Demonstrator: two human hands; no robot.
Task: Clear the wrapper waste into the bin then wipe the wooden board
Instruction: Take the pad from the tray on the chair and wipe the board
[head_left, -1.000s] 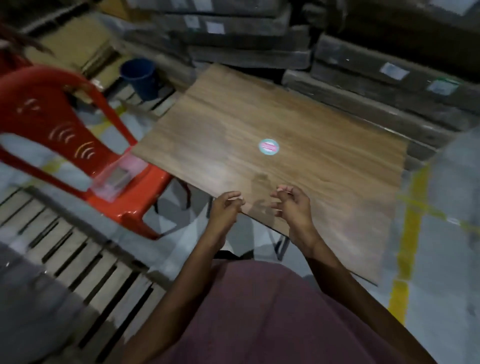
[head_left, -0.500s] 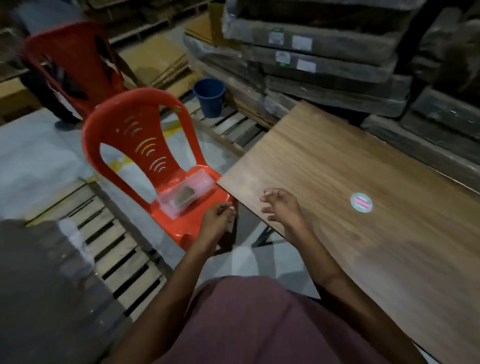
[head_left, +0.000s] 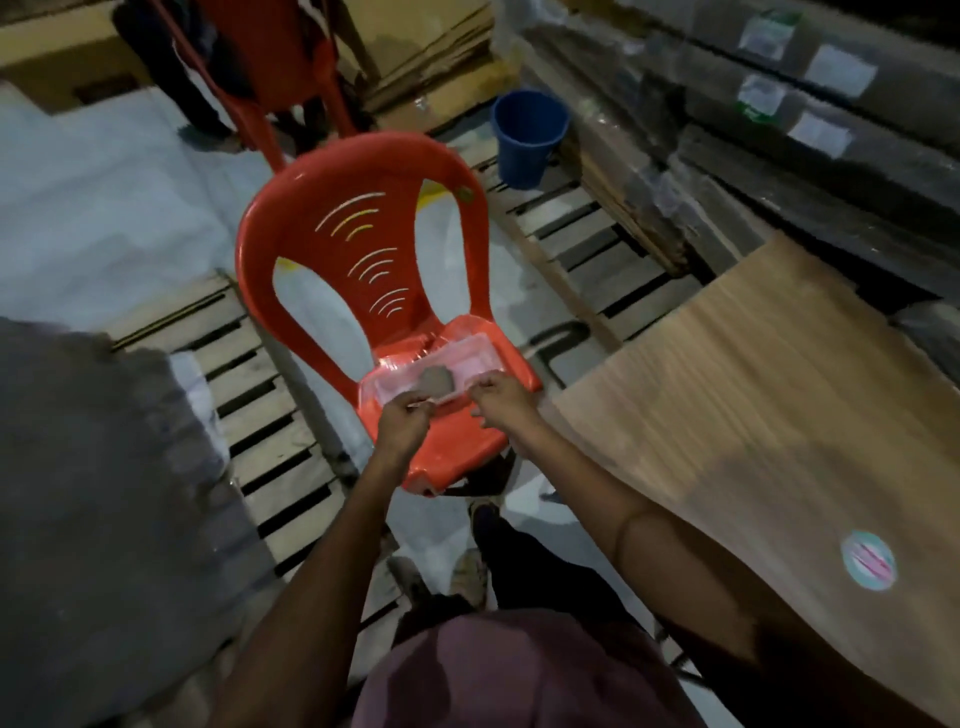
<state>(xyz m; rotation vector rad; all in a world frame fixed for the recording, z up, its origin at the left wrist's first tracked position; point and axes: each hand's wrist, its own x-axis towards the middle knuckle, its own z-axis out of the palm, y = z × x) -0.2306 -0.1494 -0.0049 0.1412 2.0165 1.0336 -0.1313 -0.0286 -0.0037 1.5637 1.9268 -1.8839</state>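
A clear plastic box lies on the seat of a red plastic chair, with a grey-brown cloth inside it. My left hand and my right hand both pinch the box's near rim. The wooden board is at the right, carrying a round pink and teal wrapper near its front. A blue bin stands on the floor behind the chair.
Wooden pallets cover the floor left of and behind the chair. Wrapped stacked boards rise at the back right. A second red chair and flat cardboard sit at the top. A person's legs stand at the top left.
My view has swung left from the board to the red chair. Both hands left the board's edge and reached the clear box on the seat.
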